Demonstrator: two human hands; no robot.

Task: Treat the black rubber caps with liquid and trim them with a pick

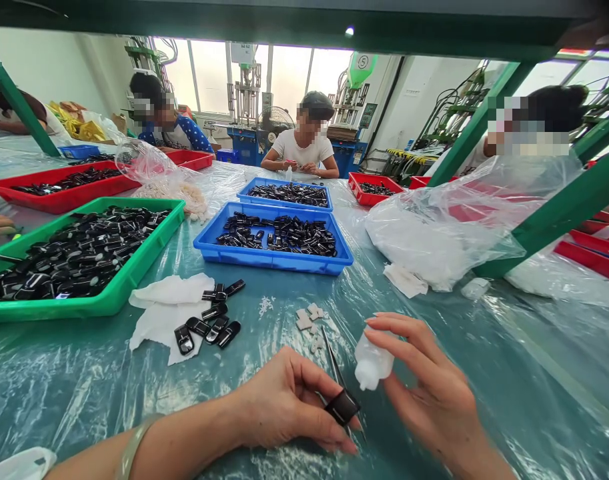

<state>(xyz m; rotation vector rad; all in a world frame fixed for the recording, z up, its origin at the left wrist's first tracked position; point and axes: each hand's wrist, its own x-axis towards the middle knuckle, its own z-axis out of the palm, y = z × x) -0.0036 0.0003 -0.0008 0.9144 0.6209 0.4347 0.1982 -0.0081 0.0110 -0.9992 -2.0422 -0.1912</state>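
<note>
Using the nearer blue tray (274, 261) as the landmark: both your hands are on your side of it. Your left hand (297, 407) reaches in with the wrist low, thumb and fingers pinched on a glossy black part (341, 407), which sits in front of the tray's right end. Tweezers (331, 357) cross right behind that part; can't tell if you're gripping them too. Your right hand (429, 387) is raised a bit farther right of the tray, fingertips and thumb clamped on a white squeeze bottle (374, 360), tipped nozzle-down near the part.

The tray itself has loads of black parts, with bare blue floor showing at its left. Just behind it there's another blue tray (245, 194), also full of them. Left of it, a green tray (109, 303) is heaped even higher.
</note>
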